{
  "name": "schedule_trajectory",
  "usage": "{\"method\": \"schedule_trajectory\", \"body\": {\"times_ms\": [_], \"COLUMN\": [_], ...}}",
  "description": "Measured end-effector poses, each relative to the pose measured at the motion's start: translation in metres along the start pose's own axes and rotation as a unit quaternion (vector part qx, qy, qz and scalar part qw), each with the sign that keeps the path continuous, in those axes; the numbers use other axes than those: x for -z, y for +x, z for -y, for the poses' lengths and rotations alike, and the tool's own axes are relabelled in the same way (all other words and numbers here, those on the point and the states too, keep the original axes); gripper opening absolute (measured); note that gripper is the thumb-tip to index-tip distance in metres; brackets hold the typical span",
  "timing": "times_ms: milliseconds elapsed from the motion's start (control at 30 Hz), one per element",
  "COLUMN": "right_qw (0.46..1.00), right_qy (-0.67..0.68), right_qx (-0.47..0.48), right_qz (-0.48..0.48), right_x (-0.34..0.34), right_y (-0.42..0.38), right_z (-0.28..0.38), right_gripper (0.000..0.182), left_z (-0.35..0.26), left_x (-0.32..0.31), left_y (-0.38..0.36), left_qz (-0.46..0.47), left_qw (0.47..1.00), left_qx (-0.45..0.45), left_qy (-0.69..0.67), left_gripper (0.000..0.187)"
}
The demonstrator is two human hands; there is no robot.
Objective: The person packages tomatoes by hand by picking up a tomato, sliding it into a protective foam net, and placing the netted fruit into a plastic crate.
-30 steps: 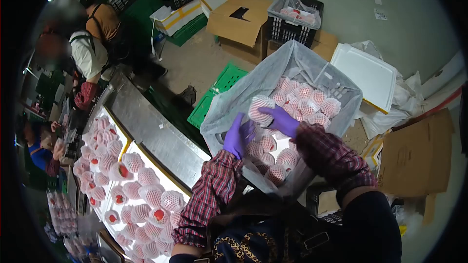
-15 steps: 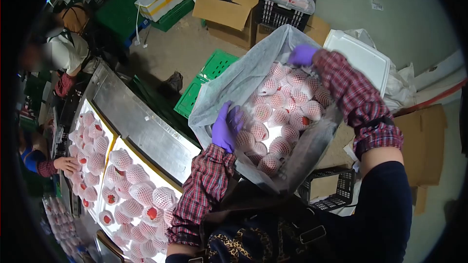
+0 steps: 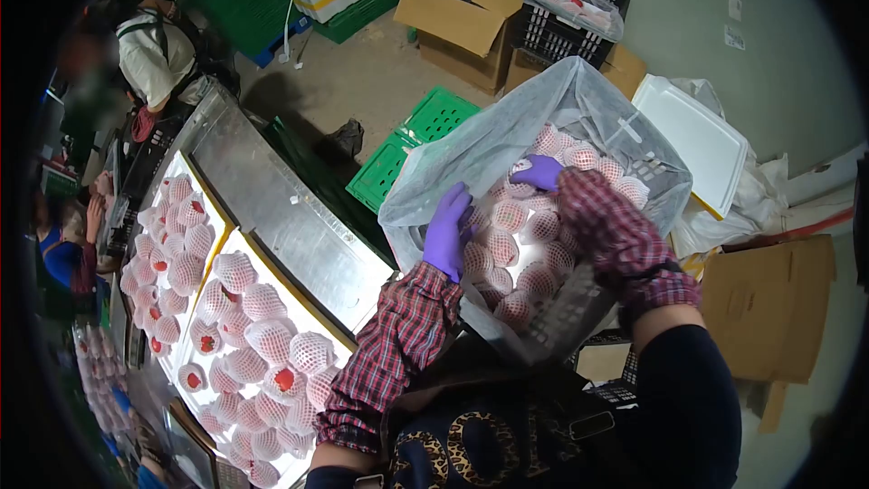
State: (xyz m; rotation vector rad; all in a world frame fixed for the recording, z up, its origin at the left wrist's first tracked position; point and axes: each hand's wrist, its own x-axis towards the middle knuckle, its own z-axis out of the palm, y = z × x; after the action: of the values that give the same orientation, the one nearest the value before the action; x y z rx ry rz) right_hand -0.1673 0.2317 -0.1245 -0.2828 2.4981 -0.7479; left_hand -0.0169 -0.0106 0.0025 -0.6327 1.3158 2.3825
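Note:
My left hand, in a purple glove, is at the left side of a crate lined with a pale translucent bag. Its fingers stretch upward beside the foam-netted fruit, and it holds nothing I can see. Over the upper middle of the pile, my right hand, gloved in purple too, has its fingers closed at a netted fruit. Its grip is partly hidden. Several red fruits in pink-and-white foam nets fill the lined crate, with bright white gaps between them.
To the left, white trays hold several netted fruits beside a metal table. Green crates, an open cardboard box and a black crate stand beyond. A white lid lies right. Another person is at upper left.
My right hand has moved from the liner's far edge down and left onto the fruit. My left hand stays by the liner's left side. The whole view has shifted somewhat.

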Motion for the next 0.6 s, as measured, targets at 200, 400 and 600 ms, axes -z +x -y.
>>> {"method": "schedule_trajectory", "body": {"times_ms": [200,400,600], "right_qw": [0.805,0.940,0.897], "right_qy": [0.538,0.107,0.218], "right_qx": [-0.026,0.164,0.213], "right_qz": [0.248,-0.281,-0.319], "right_x": [0.035,0.032,0.009], "right_y": [-0.115,-0.163,-0.154], "right_z": [0.120,0.182,0.172], "right_gripper": [0.060,0.054,0.030], "left_z": [-0.011,-0.016,-0.003], "left_x": [-0.010,-0.010,-0.008], "left_y": [-0.014,-0.022,-0.008], "left_qz": [0.183,0.126,0.083], "left_qw": [0.981,0.990,0.995], "left_qx": [0.053,0.019,-0.049], "left_qy": [-0.028,-0.067,-0.034], "left_gripper": [0.060,0.050,0.048]}}
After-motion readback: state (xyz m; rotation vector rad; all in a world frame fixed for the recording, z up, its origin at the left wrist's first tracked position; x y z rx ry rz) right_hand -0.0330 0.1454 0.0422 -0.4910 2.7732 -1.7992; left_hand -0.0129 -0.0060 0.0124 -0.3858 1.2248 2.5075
